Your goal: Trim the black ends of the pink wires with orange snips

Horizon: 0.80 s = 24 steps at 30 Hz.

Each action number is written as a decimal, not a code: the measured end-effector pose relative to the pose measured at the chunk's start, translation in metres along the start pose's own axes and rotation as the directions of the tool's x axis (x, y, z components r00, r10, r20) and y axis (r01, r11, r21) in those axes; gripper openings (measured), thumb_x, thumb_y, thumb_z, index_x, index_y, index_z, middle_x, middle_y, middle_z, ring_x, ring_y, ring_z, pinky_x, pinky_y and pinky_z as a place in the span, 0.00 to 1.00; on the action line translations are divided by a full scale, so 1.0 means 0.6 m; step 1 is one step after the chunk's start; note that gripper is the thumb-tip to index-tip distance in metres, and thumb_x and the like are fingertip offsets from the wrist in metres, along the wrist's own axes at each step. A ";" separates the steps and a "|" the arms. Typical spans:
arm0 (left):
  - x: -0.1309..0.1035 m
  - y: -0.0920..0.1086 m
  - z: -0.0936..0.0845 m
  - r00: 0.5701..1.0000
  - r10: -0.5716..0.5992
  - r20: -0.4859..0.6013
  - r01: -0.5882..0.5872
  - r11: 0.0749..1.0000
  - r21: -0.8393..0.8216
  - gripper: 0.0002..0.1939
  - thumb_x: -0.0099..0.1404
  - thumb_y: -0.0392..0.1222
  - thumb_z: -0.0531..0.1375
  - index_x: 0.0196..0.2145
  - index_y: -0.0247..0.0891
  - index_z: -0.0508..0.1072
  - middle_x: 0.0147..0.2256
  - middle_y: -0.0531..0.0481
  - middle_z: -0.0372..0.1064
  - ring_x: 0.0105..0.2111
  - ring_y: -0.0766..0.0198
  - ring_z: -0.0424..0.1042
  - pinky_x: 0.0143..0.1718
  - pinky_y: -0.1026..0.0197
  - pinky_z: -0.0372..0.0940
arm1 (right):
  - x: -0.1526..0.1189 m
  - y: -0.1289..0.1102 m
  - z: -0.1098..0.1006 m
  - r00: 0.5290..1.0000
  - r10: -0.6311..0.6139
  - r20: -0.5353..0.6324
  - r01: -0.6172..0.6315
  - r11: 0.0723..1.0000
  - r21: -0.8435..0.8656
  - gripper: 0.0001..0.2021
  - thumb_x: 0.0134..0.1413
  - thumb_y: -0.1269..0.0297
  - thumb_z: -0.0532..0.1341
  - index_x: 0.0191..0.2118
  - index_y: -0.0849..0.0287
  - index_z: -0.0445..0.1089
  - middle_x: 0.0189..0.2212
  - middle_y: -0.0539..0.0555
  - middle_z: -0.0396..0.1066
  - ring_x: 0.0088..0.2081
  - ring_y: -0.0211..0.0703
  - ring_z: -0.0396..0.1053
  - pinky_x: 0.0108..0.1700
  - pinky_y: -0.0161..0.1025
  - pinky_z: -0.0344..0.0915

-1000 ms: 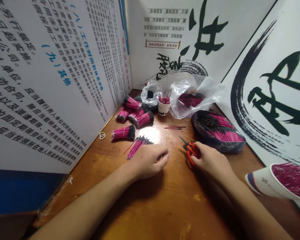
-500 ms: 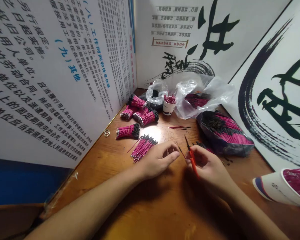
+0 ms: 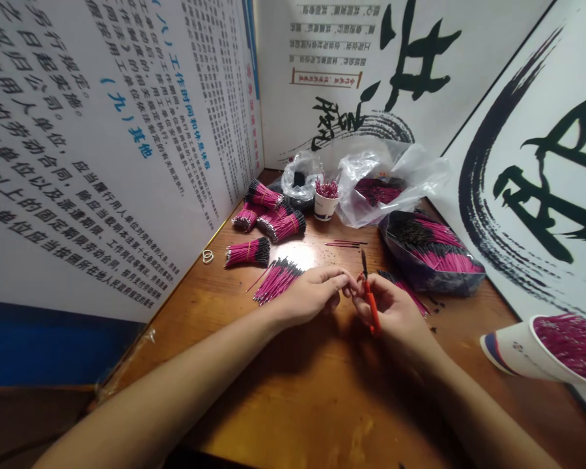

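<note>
Left hand (image 3: pixel 325 290): its fingertips meet the other hand's in front of the body; whether a wire is pinched there, I cannot tell.
Right hand (image 3: pixel 388 309): grasping the cutters, its thumb and a finger reaching the left hand.
Cutters (image 3: pixel 372 307): one pair; blades pointing away, red handles in the palm, likely so the fingertips can work without setting it down.
Side wires (image 3: pixel 418 299): partly behind the right hand, within its reach; too overlapped to count.
Pile (image 3: pixel 278 282): one, loose and fanned beside the left forearm, black ends mostly away from the body, probably for easy picking.
Stray wires (image 3: pixel 344 243): about three, beyond the hands.
Bundles (image 3: pixel 247 253): at least four, one in front, the others heaped behind; bands around those that show hold the wires together.
White bands (image 3: pixel 208 256): seemingly two, by the left panel.
Cups: two, their walls gathering the wires; one upright (image 3: pixel 325 210) at the back, one (image 3: pixel 510 348) at far right, seemingly tilted.
Bags: three, along the back and right; small clear (image 3: pixel 289 181), large clear (image 3: pixel 346 210), dark (image 3: pixel 439 281), mouth up so its wires show.
</note>
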State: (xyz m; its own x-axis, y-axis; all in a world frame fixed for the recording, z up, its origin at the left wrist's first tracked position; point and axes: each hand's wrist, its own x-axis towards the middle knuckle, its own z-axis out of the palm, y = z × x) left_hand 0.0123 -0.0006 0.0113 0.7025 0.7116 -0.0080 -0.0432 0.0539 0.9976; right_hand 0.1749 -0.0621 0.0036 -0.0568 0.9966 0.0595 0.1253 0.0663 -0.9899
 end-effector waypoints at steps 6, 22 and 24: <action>0.050 0.029 -0.016 0.938 0.309 -0.156 -0.247 0.913 0.325 0.16 0.70 0.41 0.49 0.23 0.38 0.56 0.23 0.56 0.52 0.25 0.68 0.54 0.27 0.65 0.53 | 0.006 -0.002 0.000 0.999 0.035 -0.008 -0.035 0.999 0.009 0.11 0.50 0.61 0.65 0.32 0.56 0.61 0.23 0.43 0.57 0.21 0.31 0.55 0.22 0.30 0.53; -0.008 -0.029 -0.006 0.897 0.347 -0.275 -0.195 0.867 0.458 0.07 0.72 0.41 0.46 0.37 0.39 0.60 0.27 0.56 0.54 0.27 0.66 0.56 0.31 0.62 0.54 | -0.001 0.032 -0.041 0.996 -0.033 0.083 0.068 0.882 -0.467 0.06 0.58 0.61 0.59 0.34 0.57 0.66 0.29 0.51 0.68 0.30 0.42 0.66 0.32 0.36 0.60; -0.006 -0.029 -0.007 0.886 0.344 -0.311 -0.207 0.894 0.397 0.06 0.71 0.39 0.47 0.35 0.38 0.60 0.28 0.55 0.55 0.28 0.66 0.56 0.32 0.63 0.55 | -0.009 0.030 -0.050 0.987 -0.079 0.137 0.146 0.791 -0.594 0.08 0.61 0.60 0.56 0.36 0.58 0.66 0.30 0.53 0.70 0.32 0.43 0.68 0.34 0.37 0.61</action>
State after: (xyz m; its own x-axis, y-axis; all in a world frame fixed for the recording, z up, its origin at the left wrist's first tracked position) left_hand 0.0076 -0.0011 -0.0066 0.3864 0.8670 0.3146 0.0980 -0.3777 0.9207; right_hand 0.2071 -0.0646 -0.0105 -0.2021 0.9721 0.1194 0.6788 0.2270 -0.6983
